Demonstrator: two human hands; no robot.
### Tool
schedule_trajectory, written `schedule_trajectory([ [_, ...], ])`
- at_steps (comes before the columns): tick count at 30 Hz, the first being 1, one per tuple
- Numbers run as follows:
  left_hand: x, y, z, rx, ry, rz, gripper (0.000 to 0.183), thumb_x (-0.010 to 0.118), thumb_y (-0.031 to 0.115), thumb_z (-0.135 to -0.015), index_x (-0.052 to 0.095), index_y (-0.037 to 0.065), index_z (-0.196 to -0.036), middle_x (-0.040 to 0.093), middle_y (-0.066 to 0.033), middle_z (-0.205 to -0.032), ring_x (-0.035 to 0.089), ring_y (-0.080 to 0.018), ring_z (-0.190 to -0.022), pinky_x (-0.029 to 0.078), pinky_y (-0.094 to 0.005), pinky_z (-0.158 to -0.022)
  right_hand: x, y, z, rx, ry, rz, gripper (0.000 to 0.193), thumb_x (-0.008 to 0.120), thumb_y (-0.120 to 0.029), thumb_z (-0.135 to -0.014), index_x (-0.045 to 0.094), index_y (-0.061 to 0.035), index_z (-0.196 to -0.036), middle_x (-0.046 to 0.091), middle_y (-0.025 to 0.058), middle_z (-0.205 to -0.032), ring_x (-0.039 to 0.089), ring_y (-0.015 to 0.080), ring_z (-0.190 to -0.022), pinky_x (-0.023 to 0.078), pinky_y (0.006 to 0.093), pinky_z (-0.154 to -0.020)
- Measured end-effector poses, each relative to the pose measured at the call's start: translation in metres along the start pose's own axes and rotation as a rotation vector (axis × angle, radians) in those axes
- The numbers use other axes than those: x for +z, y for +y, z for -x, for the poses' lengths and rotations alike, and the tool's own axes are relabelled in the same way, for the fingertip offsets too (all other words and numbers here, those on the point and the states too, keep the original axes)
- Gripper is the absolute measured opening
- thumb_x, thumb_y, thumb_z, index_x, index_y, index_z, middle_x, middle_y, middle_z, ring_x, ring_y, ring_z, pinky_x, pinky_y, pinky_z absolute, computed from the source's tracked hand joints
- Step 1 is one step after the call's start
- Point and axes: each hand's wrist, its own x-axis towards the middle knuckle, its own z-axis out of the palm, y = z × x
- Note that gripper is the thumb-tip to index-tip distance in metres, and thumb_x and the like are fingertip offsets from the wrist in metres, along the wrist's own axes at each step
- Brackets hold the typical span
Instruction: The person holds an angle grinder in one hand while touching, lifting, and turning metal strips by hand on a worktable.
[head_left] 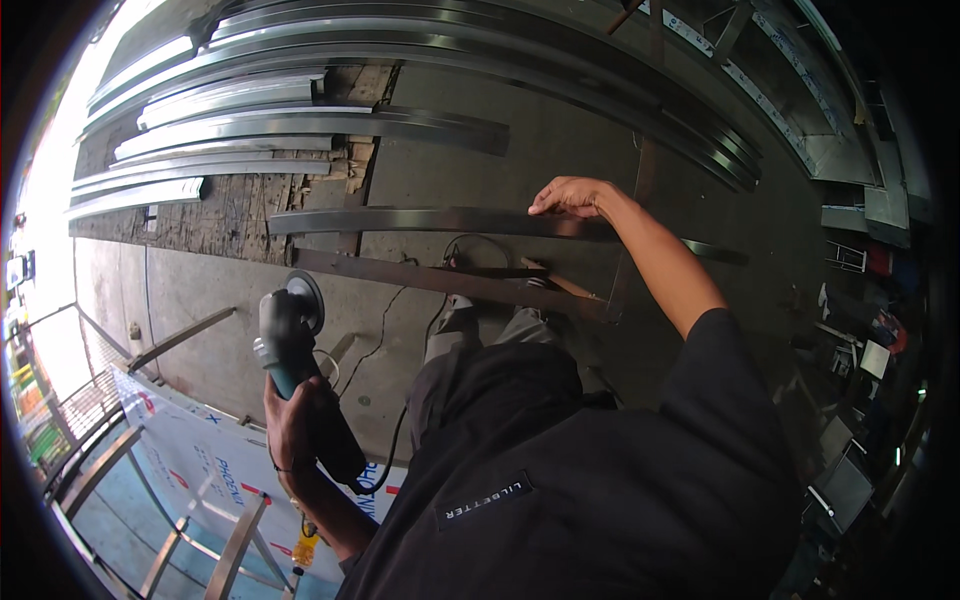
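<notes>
My left hand (289, 418) is wrapped round the body of an angle grinder (285, 345), off the left side of the bench. The grinder's round disc (306, 300) points up and away, close to the brown frame rail, and a dark cord trails from its rear end. In front of me a long shiny metal profile (430, 220) lies crosswise, its left end on the wooden board. My right hand (570, 196) is closed at the profile's far edge, right of its middle, with fingertips pressed together on it. The fingers' undersides are hidden.
More long metal profiles (420, 40) lie across the far side. Shorter pieces (230, 145) rest on a worn wooden board (240, 215). A brown steel rail (400, 272) runs nearest my legs. Blue-and-white sheeting (190, 440) and metal frames (235, 545) stand at lower left.
</notes>
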Motion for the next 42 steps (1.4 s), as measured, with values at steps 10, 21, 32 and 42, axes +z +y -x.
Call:
schedule_trajectory([
  [10,0.004,0.003,0.001,-0.010,0.053,-0.019,0.048,0.073,0.019,-0.088,0.054,0.001,-0.128,0.065,-0.0090,-0.084,0.065,-0.0183,-0.068,0.054,-0.0321,-0.061,0.000,-0.013,-0.011,0.014,-0.177,-0.123,0.018,0.079,-0.019,-0.099,0.078,-0.0009,-0.101,0.074,0.0007,-0.088,0.068,0.0058,-0.081,0.052,0.0188,-0.067],
  [21,0.012,0.003,0.005,0.023,0.085,-0.024,0.044,0.075,0.025,-0.091,0.053,0.000,-0.119,0.063,-0.0087,-0.080,0.063,-0.0177,-0.063,0.052,-0.0310,-0.057,-0.023,0.005,0.009,0.032,-0.197,-0.095,0.017,0.083,-0.017,-0.096,0.078,-0.0021,-0.101,0.073,-0.0015,-0.089,0.064,0.0052,-0.075,0.047,0.0226,-0.064],
  [32,0.018,0.004,0.004,-0.011,0.065,0.004,0.041,0.070,0.015,-0.090,0.053,0.000,-0.124,0.064,-0.0085,-0.082,0.063,-0.0177,-0.065,0.055,-0.0317,-0.060,-0.047,0.031,0.016,0.039,-0.173,-0.121,0.019,0.084,-0.021,-0.095,0.077,-0.0031,-0.099,0.071,-0.0028,-0.084,0.059,0.0024,-0.066,0.041,0.0204,-0.053],
  [42,0.028,0.010,0.007,0.003,0.033,-0.009,0.038,0.066,0.013,-0.090,0.053,-0.001,-0.122,0.063,-0.0087,-0.082,0.063,-0.0181,-0.065,0.054,-0.0316,-0.060,-0.053,0.044,0.023,0.056,-0.112,-0.078,0.019,0.084,-0.022,-0.095,0.077,-0.0036,-0.099,0.067,-0.0046,-0.075,0.054,0.0016,-0.059,0.037,0.0198,-0.048],
])
